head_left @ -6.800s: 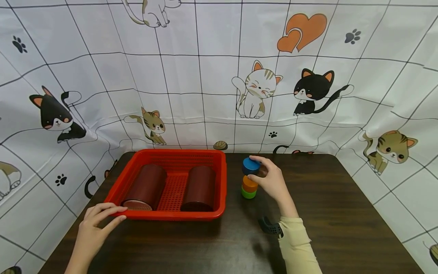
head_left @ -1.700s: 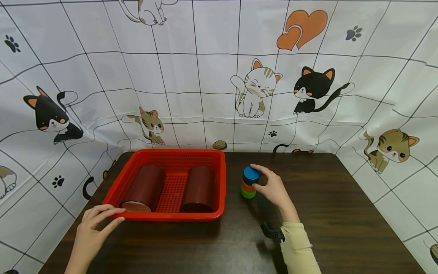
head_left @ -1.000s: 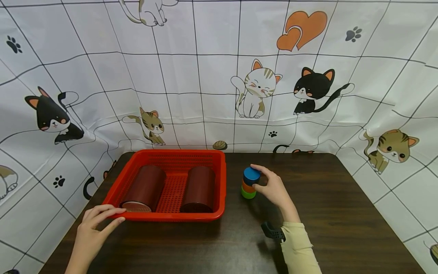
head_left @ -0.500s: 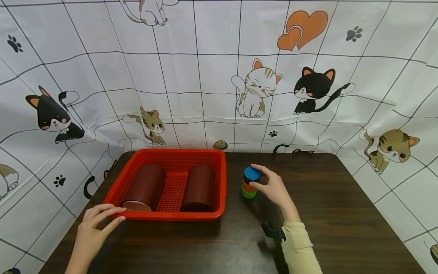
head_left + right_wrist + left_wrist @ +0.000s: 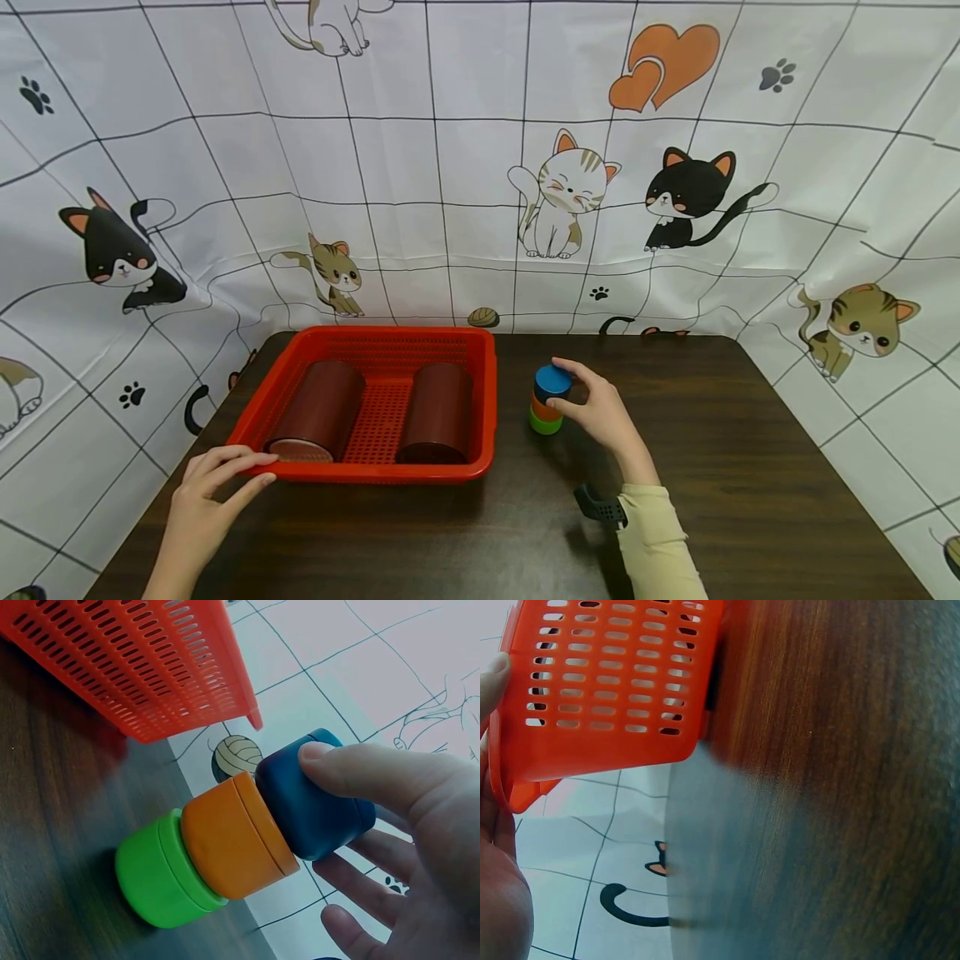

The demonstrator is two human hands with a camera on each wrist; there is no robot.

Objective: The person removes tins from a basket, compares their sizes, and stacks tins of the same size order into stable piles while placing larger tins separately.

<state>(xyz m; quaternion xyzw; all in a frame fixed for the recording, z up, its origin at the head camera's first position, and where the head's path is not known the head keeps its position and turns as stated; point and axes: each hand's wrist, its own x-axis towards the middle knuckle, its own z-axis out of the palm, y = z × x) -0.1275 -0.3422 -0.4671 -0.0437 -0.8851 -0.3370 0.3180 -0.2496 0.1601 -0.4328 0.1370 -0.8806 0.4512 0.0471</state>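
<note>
Three small round lidded containers stand stacked on the table: a green container [image 5: 166,871] at the bottom, an orange container [image 5: 234,836] in the middle and a blue container [image 5: 313,796] on top. My right hand [image 5: 602,411] holds the blue one by its sides, thumb on the near side and fingers round the far side. At the basket's near left corner, my left hand [image 5: 202,500] pinches the rim of the red plastic basket [image 5: 375,472], thumb and fingers on either side of it. Inside lie two dark brown cylinders, the left cylinder [image 5: 321,408] and the right cylinder [image 5: 437,412].
The dark wooden table [image 5: 712,467] runs back to a white cat-print cloth [image 5: 480,167] that hangs behind and at both sides. The basket's right wall is a short way left of the stack. A black strap [image 5: 597,505] circles my right wrist.
Since the oldest frame, my right hand has lowered the blue container onto the orange one. Over the last second its thumb has shifted slightly left. The left hand stays on the basket rim.
</note>
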